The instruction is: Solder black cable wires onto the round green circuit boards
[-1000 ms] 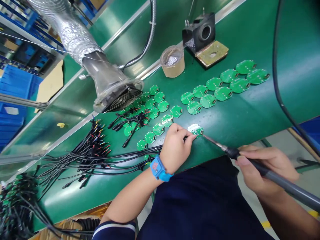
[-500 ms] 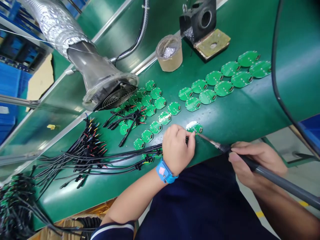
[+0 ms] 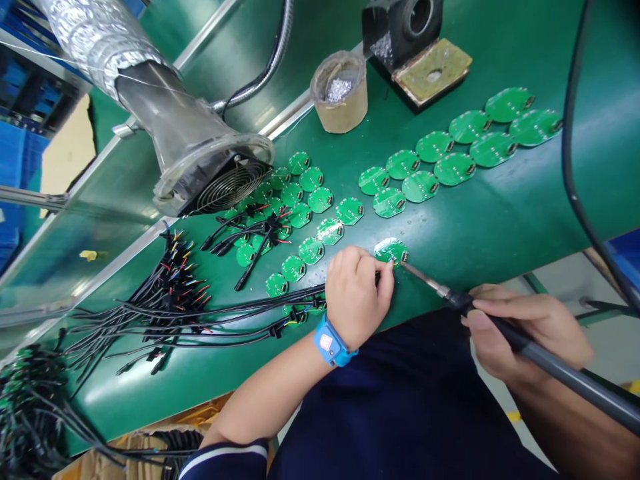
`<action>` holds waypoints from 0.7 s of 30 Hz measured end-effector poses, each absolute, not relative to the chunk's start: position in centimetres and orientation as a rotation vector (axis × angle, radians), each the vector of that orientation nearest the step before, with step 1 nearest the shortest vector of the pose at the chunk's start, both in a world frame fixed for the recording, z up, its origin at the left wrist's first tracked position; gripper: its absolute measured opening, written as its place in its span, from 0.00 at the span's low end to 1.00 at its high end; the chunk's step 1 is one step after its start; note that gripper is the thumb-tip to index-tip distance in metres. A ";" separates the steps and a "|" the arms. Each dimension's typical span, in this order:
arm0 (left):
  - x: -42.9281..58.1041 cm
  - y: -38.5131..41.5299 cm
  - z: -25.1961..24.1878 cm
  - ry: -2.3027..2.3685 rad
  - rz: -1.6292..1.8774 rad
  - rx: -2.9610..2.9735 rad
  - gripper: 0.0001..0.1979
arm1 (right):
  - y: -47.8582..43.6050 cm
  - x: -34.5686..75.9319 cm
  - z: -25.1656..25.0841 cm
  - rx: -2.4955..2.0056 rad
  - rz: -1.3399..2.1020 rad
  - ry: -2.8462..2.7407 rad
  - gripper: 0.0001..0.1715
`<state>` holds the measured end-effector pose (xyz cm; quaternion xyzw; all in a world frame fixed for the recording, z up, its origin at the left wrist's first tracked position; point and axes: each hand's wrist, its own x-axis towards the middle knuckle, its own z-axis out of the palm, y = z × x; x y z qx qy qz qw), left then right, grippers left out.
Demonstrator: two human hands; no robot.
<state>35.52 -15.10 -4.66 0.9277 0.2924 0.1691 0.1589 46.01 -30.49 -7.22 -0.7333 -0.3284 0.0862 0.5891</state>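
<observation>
Palm down, the left hand [image 3: 357, 287] pinches a black cable [image 3: 315, 291] between thumb and fingers at the lower edge of a rounded circuit board [image 3: 391, 251]. The right hand [image 3: 545, 320] is wrapped around a soldering iron [image 3: 550, 359], whose tip slants to the board's right end; whether it touches, I cannot tell. The board rests on a green bench [image 3: 475, 227], with pale floor [image 3: 557, 273] showing past the near edge. Other boards [image 3: 454, 169] lie in rows beyond, and loose cables [image 3: 175, 300] heap to the left. A dark cord [image 3: 567, 147] hangs across the right side. Farther back, a fan hood [image 3: 173, 127] partly hides some boards, near a cup [image 3: 345, 117] and an iron stand [image 3: 377, 50].
</observation>
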 end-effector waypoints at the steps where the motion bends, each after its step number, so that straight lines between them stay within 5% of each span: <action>1: 35.5 -15.1 -4.6 0.836 0.482 2.649 0.10 | -30.5 46.0 -7.2 -1.693 0.192 -0.776 0.05; 21: 36.1 -15.2 -4.2 0.914 0.390 2.612 0.09 | -29.6 46.1 -5.8 -1.824 0.069 -0.921 0.05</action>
